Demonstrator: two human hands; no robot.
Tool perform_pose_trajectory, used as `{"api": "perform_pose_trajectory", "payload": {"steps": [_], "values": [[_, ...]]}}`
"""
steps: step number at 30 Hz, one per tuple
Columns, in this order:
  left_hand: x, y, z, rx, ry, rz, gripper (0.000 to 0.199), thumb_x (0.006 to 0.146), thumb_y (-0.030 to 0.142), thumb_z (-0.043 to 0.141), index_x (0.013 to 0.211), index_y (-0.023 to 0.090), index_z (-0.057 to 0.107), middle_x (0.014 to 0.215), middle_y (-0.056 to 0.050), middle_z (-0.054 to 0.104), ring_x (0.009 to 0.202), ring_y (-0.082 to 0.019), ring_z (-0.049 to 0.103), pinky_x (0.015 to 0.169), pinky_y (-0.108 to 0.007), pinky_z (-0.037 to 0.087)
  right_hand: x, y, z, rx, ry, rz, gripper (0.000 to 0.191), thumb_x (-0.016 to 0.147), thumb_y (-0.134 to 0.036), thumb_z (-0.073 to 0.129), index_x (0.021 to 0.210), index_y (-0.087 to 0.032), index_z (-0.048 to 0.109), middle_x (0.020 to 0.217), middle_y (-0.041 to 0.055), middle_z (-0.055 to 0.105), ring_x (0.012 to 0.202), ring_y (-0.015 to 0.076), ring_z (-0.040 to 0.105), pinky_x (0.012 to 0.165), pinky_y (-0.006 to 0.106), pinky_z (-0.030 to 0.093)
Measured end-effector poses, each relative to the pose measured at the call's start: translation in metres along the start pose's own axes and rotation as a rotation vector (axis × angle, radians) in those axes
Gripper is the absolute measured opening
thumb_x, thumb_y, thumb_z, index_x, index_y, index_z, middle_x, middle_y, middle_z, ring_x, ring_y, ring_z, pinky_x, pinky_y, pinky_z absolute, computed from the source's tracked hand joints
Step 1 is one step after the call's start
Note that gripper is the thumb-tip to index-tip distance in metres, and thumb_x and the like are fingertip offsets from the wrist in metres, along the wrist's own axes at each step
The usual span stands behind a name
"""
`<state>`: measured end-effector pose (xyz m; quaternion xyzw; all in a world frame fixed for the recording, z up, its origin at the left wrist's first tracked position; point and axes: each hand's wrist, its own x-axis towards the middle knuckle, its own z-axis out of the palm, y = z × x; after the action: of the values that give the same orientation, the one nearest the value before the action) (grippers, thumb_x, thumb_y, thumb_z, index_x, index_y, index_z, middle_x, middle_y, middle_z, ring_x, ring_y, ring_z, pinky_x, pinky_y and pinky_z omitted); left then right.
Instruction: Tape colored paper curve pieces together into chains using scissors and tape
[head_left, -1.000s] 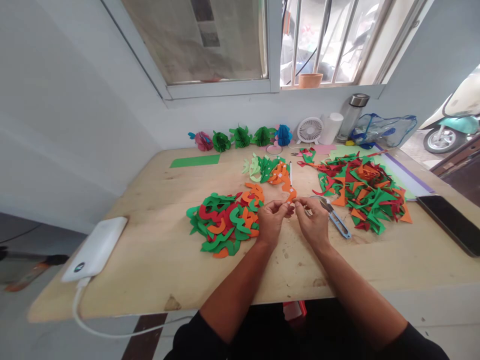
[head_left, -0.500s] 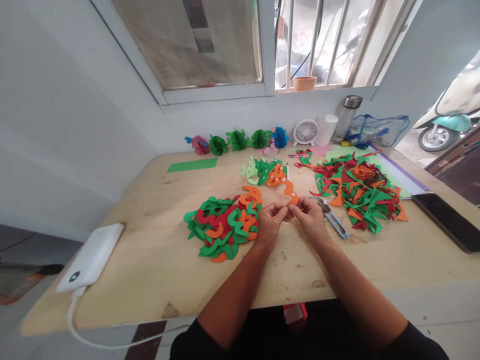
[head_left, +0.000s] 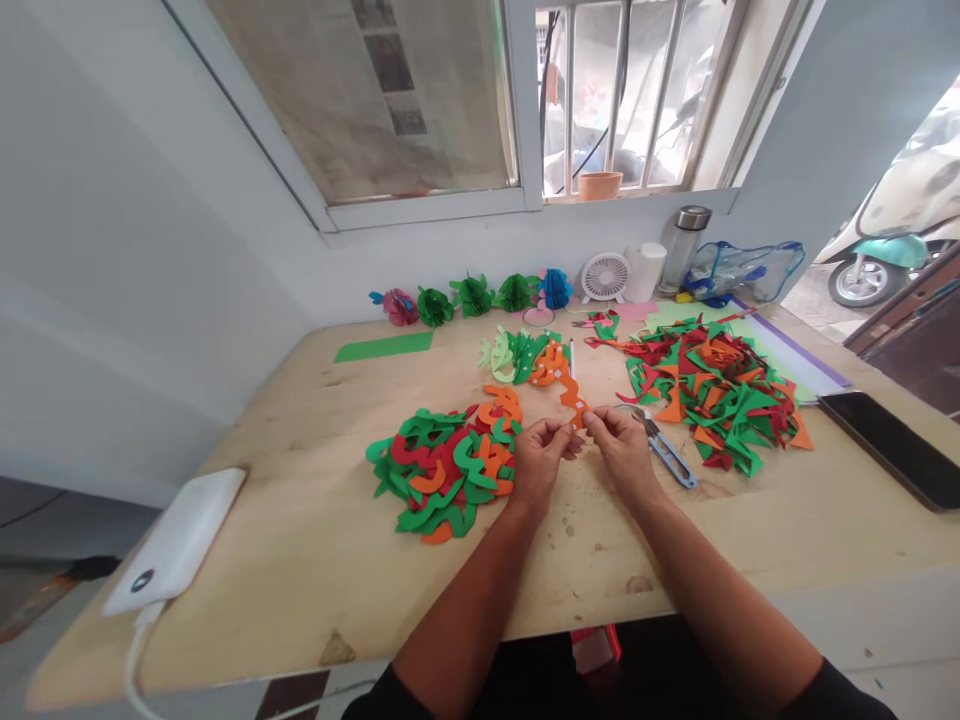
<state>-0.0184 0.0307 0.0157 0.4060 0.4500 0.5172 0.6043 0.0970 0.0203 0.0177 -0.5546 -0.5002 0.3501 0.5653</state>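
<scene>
"Hands, quick?"

"Right hand (head_left: 622,448): fingertips clamped on the near end of a wavy orange paper piece (head_left: 571,394). Left hand (head_left: 537,458): thumb and forefinger together, just beside that end (can't tell if anything's between them)."

"Where's the orange one?"

"Mid-table, white squares on it, its far end reaching up to the dotted orange cutouts (head_left: 547,368). A white pen (head_left: 572,357) is just beside."

"Left side?"

"Pile of curvy cutouts (head_left: 439,475), green, red, orange, near the left hand. Green strip (head_left: 383,347) further back, white power bank (head_left: 176,540) at the table's left edge."

"Right side?"

"Blue-handled cutter (head_left: 670,455) near the right hand, then the heap of scraps (head_left: 720,390), then a dark phone (head_left: 892,445)."

"Back?"

"Row of folded paper figures (head_left: 473,296) by the wall, small white fan (head_left: 605,277), glass bottle (head_left: 684,252) on the wooden table (head_left: 300,540)."
</scene>
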Motion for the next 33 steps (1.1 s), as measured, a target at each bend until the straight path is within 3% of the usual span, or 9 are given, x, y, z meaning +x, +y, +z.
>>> {"api": "perform_pose_trajectory", "payload": {"steps": [4, 10, 17, 23, 28, 33], "values": [[0.002, -0.002, -0.001, 0.001, 0.053, 0.055, 0.025, 0.066, 0.032, 0.070, 0.082, 0.014, 0.064, 0.066, -0.003, 0.066, 0.056, -0.012, 0.061, 0.051, -0.021, 0.047, -0.002, -0.001, -0.001, -0.081, 0.025, -0.047, 0.031, 0.078, -0.046, 0.056, 0.068, -0.018, 0.063, 0.058, -0.0002, 0.057, 0.054, 0.0124, 0.047, 0.050, 0.024, 0.037], [0.005, -0.004, -0.004, 0.007, 0.111, 0.188, 0.036, 0.068, 0.029, 0.069, 0.100, 0.015, 0.061, 0.082, -0.005, 0.068, 0.072, -0.013, 0.064, 0.062, -0.023, 0.050, -0.007, -0.005, 0.002, -0.308, 0.059, -0.180, 0.026, 0.082, -0.039, 0.054, 0.067, -0.019, 0.063, 0.061, 0.0013, 0.060, 0.055, 0.0134, 0.049, 0.055, 0.026, 0.039], [0.008, -0.003, -0.005, -0.034, 0.124, 0.140, 0.036, 0.065, 0.032, 0.072, 0.094, 0.014, 0.062, 0.085, -0.006, 0.067, 0.072, -0.015, 0.064, 0.058, -0.023, 0.051, -0.012, -0.001, 0.005, -0.608, 0.035, -0.474, 0.020, 0.086, -0.028, 0.051, 0.071, -0.020, 0.061, 0.069, 0.0047, 0.062, 0.069, 0.0181, 0.055, 0.066, 0.030, 0.040], [0.009, 0.000, -0.006, -0.093, 0.116, 0.078, 0.031, 0.064, 0.033, 0.070, 0.086, 0.013, 0.061, 0.077, -0.004, 0.065, 0.066, -0.013, 0.063, 0.055, -0.022, 0.051, -0.012, 0.003, 0.007, -0.757, 0.018, -0.601, 0.018, 0.087, -0.025, 0.051, 0.073, -0.020, 0.062, 0.071, 0.0047, 0.063, 0.072, 0.0186, 0.055, 0.068, 0.030, 0.039], [0.009, 0.003, -0.007, -0.112, 0.131, 0.068, 0.029, 0.063, 0.032, 0.071, 0.082, 0.012, 0.062, 0.074, -0.004, 0.066, 0.061, -0.011, 0.061, 0.057, -0.022, 0.051, -0.012, 0.004, 0.008, -0.718, -0.014, -0.608, 0.019, 0.087, -0.027, 0.050, 0.075, -0.019, 0.062, 0.071, 0.0046, 0.063, 0.072, 0.0178, 0.055, 0.068, 0.030, 0.039], [0.010, 0.000, -0.008, -0.113, 0.075, 0.075, 0.028, 0.065, 0.032, 0.069, 0.085, 0.013, 0.063, 0.079, -0.005, 0.068, 0.066, -0.012, 0.063, 0.060, -0.024, 0.052, -0.012, -0.002, 0.006, -0.550, -0.027, -0.468, 0.020, 0.087, -0.033, 0.051, 0.076, -0.019, 0.062, 0.073, 0.0042, 0.064, 0.071, 0.0169, 0.057, 0.067, 0.029, 0.042]]}}
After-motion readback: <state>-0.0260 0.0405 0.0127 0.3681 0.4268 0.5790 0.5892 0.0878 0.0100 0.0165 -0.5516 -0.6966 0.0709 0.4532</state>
